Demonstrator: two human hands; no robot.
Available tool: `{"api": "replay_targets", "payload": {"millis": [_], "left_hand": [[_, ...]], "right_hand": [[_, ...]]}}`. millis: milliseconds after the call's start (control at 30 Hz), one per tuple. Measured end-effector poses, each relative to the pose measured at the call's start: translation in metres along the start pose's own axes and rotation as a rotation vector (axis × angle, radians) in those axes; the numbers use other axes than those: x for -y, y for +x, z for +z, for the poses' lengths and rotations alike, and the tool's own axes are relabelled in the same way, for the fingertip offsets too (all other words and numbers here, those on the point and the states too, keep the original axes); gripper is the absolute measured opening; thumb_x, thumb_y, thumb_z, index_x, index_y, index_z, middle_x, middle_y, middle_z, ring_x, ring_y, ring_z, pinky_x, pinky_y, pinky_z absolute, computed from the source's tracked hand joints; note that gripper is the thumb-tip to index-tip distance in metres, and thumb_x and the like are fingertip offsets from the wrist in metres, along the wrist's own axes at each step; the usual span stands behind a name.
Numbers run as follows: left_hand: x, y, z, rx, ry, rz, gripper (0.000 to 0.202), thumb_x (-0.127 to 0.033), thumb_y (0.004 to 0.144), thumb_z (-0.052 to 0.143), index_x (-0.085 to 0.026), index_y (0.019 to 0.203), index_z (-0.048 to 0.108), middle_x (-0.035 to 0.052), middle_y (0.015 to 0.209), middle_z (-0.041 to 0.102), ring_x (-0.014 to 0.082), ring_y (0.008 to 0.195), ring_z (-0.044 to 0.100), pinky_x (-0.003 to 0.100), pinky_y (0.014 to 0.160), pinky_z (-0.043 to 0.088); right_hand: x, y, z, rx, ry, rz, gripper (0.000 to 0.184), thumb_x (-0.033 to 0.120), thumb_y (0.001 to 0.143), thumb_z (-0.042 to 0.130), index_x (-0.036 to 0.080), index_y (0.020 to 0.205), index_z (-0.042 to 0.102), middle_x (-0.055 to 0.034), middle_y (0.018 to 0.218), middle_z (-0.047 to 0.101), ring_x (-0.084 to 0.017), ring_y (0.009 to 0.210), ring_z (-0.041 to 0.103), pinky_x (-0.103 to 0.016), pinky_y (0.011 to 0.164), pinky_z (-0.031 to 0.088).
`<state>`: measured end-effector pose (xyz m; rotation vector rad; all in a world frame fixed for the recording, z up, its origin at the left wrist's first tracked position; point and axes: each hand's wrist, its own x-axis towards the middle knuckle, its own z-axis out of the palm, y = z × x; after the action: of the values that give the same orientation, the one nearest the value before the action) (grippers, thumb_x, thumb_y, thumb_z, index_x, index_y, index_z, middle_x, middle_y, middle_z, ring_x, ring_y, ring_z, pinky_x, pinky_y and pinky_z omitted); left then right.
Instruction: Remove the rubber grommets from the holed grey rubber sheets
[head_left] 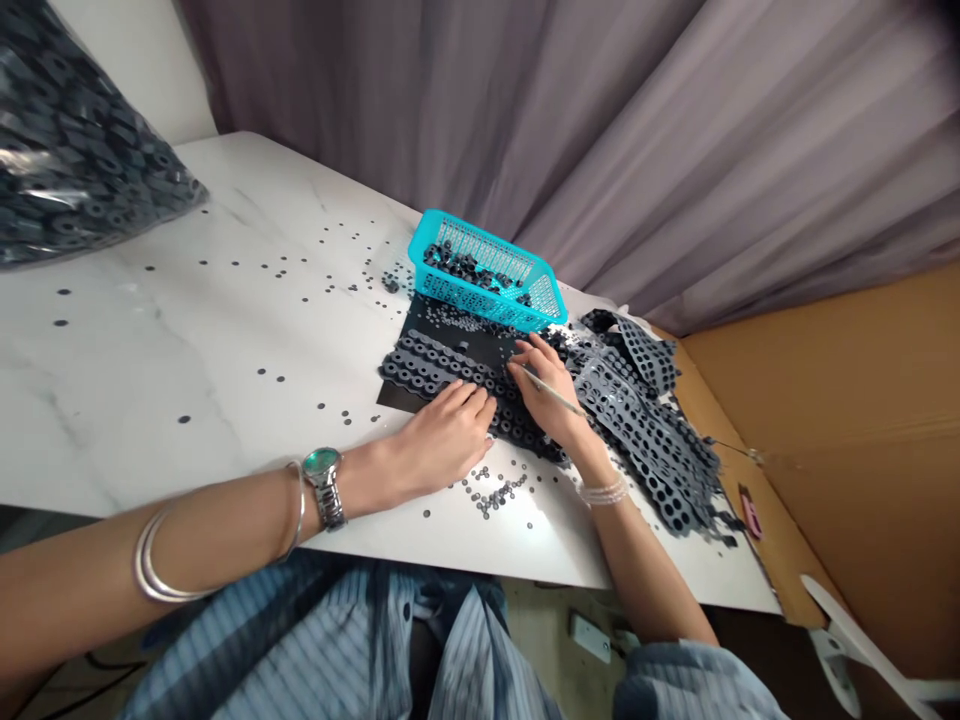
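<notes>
Sheet of dark-grey ring washers [420, 368], laid flat over a black mat [396, 396], partly beneath the left hand [450, 430] and to the left of the right hand [556, 418]; long axis slanting from far left to near right. Left hand, the nearer to sheet's middle: palm down, fingers almost straight and together, nothing seen in grasp. Right hand: fingers curled round a slim pen-like tool [553, 391], shaft pointing far left, crosswise above sheet's right end; tip contact not discernible. Beyond: turquoise basket [421, 240]. Right: perforated offcuts [645, 430].
</notes>
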<state>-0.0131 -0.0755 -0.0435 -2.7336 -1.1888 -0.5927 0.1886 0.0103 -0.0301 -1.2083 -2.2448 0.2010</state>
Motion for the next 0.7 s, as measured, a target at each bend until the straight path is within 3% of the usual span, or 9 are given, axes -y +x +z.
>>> {"api": "replay_targets", "payload": {"millis": [133,267,700], "left_hand": [[0.004,0.001,-0.001,-0.046,0.013,-0.045,0.037,-0.026,0.099,0.043,-0.002,0.121,0.061,0.0196,0.120,0.066,0.0271,0.117,0.057,0.042,0.105,0.039],[0.007,-0.001,-0.002,-0.001,0.058,-0.127,0.037,-0.027,0.097,0.045,-0.001,0.114,0.064,0.0207,0.112,0.069,0.0300,0.114,0.058,0.045,0.102,0.041],[0.009,-0.004,0.003,0.037,0.079,-0.107,0.038,-0.027,0.098,0.041,-0.003,0.118,0.062,0.0187,0.109,0.069,0.0277,0.108,0.058,0.041,0.096,0.041]], "right_hand": [[0.015,0.000,-0.001,0.029,0.100,-0.030,0.015,0.035,0.096,0.052,0.024,0.099,0.063,-0.0101,0.127,0.066,-0.025,0.139,0.045,-0.051,0.112,0.042],[0.025,0.000,0.006,0.131,0.125,-0.090,0.014,0.032,0.097,0.052,0.024,0.101,0.063,-0.0091,0.127,0.067,-0.023,0.137,0.048,-0.049,0.111,0.042],[0.029,-0.001,0.014,0.197,0.097,-0.151,0.016,0.031,0.098,0.048,0.023,0.102,0.061,-0.0122,0.134,0.062,-0.025,0.132,0.054,-0.049,0.107,0.045]]}}
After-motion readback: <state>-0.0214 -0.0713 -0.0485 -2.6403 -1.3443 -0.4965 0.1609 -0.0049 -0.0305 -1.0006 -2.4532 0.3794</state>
